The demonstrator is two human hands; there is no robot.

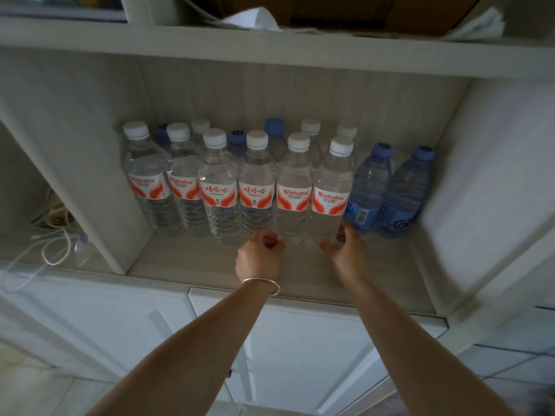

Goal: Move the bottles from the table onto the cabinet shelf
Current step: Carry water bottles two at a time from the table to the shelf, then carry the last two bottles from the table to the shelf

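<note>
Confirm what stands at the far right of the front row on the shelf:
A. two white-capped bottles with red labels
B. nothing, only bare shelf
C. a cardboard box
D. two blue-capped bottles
D. Two blue-capped bottles stand at the right end of the front row, just past the last white-capped bottle, near the right hand.

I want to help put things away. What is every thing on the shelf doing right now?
White-capped bottles: upright, capped, in rows on the shelf.
Blue bottles: upright, capped, at the row's right end.
Left hand: fingers curled at a front bottle's base.
Right hand: open, fingers at the rightmost white-capped bottle's base.
Cabinet shelf: front part bare.
</note>
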